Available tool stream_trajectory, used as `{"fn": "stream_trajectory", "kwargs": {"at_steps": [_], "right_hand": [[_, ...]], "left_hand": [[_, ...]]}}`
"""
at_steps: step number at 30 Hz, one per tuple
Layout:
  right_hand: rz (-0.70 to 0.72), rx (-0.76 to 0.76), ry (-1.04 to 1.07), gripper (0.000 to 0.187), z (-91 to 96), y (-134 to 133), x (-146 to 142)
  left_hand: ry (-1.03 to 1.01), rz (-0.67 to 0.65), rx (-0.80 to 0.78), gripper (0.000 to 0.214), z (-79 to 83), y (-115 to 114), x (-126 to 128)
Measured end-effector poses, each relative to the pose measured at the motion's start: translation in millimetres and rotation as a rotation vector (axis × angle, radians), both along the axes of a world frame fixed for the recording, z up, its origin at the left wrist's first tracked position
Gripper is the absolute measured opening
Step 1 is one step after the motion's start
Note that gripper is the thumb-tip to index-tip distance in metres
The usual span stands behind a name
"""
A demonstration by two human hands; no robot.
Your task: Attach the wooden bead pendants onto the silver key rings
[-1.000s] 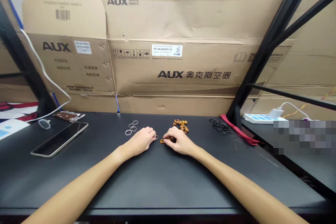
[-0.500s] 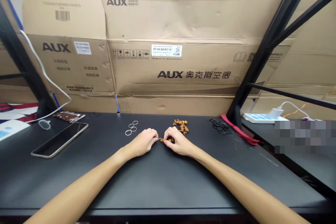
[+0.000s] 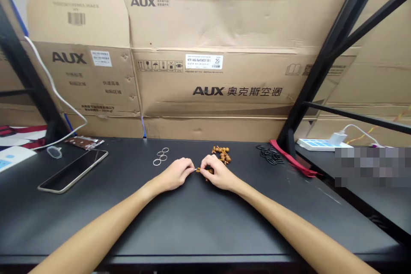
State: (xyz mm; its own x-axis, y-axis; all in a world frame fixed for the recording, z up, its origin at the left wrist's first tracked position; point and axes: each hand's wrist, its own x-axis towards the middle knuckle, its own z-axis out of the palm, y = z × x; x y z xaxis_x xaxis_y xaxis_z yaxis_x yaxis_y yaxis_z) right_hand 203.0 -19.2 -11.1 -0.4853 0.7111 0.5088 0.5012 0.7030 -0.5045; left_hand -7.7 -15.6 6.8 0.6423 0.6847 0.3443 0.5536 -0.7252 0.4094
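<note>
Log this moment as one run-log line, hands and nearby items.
left hand: fingertips at bead strand | right hand: holding brown bead strand | nearby: metal rings, black rings

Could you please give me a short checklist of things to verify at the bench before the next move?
1. Left hand and right hand both in view, fingertips close together: ok.
2. Right hand closed on the small brown beads: ok.
3. What the left hand's fingertips are pinching: cannot tell, it is too small to make out.
4. Brown bead pile lying beyond the hands, not touched: ok.
5. Metal rings lying apart from the left hand: ok.
6. Black rings lying apart from the right hand: ok.
</note>
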Motion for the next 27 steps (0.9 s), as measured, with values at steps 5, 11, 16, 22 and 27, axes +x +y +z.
{"fn": "stream_trajectory", "kwargs": {"at_steps": [5,11,16,22,27], "right_hand": [[-0.001,-0.001,-0.008,0.012,0.0,-0.3,0.2],[-0.004,0.011,-0.017,0.013,-0.4,0.8,0.5],[-0.012,0.02,-0.015,0.013,0.1,1.2,0.6],[-0.021,0.029,-0.01,0.014,-0.4,2.1,1.6],[0.04,0.019,0.004,0.013,2.1,-0.8,2.1]], "left_hand": [[-0.021,-0.007,-0.034,0.022,0.9,0.4,-0.3],[-0.043,-0.018,-0.067,0.025,1.9,1.1,-1.5],[-0.044,-0.012,-0.086,0.024,4.3,-0.1,-1.9],[-0.053,-0.01,-0.109,0.024,5.7,-0.6,-1.7],[-0.05,0.019,-0.101,0.024,5.0,-0.3,-1.5]]}}
